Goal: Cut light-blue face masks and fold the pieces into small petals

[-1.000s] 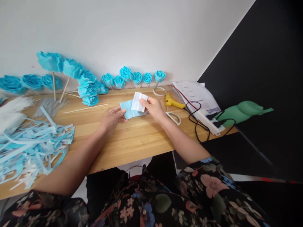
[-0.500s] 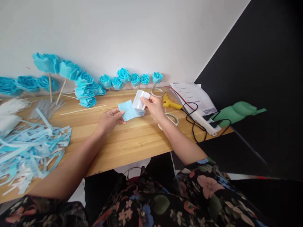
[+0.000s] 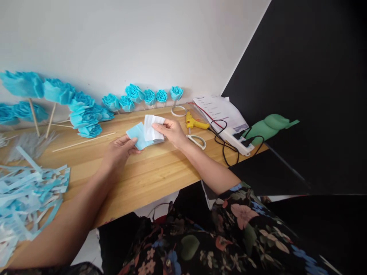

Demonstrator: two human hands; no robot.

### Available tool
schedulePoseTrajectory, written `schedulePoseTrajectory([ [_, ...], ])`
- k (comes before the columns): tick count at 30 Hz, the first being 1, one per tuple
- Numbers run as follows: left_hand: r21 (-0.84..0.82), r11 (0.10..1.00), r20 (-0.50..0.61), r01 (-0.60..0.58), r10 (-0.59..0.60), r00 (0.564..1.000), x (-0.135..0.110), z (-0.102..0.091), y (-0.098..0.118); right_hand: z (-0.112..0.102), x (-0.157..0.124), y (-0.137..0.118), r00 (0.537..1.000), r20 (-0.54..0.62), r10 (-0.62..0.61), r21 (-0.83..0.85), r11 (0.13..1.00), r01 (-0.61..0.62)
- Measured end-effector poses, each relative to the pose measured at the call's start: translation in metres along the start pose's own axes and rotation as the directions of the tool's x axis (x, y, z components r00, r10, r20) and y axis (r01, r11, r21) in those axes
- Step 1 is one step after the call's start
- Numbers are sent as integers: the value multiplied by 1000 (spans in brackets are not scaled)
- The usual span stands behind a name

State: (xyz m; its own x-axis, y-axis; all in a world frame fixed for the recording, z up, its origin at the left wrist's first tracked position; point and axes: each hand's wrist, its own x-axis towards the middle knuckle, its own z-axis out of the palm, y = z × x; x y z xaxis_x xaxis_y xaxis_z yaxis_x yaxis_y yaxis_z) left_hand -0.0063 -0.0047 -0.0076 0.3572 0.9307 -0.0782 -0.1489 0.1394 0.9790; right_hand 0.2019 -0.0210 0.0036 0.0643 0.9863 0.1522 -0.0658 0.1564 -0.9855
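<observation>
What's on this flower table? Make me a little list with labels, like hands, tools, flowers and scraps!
Left hand: holds the blue paper piece by its near edge
Right hand: pinches the white paper piece lying over the blue one
Tools: yellow glue gun, scissors, both right of the hands
Flowers: blue paper roses along the wall
Scraps: paper strips at the left
Table: wooden

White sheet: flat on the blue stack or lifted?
Lifted. The right hand pinches the white sheet, which tilts up off the blue stack that the left hand holds.
</observation>
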Motion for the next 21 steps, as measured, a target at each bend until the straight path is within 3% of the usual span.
schedulePoseTrajectory([
  [4,1,998,-51,-66,66,997,-1,0,-2,0,2,-5,999,-34,38,91,995,-35],
  [8,95,960,-50,-264,269,962,-2,0,-1,-3,4,-9,995,-25,101,227,970,-92],
  [12,214,884,-49,-416,435,899,-5,1,4,-3,4,-9,987,62,145,292,943,-157],
  [18,295,823,-43,-485,518,854,-8,2,7,7,-6,-11,946,259,197,366,886,-284],
  [21,312,797,-20,-517,549,835,-10,3,6,12,-9,-10,936,278,215,369,876,-311],
])
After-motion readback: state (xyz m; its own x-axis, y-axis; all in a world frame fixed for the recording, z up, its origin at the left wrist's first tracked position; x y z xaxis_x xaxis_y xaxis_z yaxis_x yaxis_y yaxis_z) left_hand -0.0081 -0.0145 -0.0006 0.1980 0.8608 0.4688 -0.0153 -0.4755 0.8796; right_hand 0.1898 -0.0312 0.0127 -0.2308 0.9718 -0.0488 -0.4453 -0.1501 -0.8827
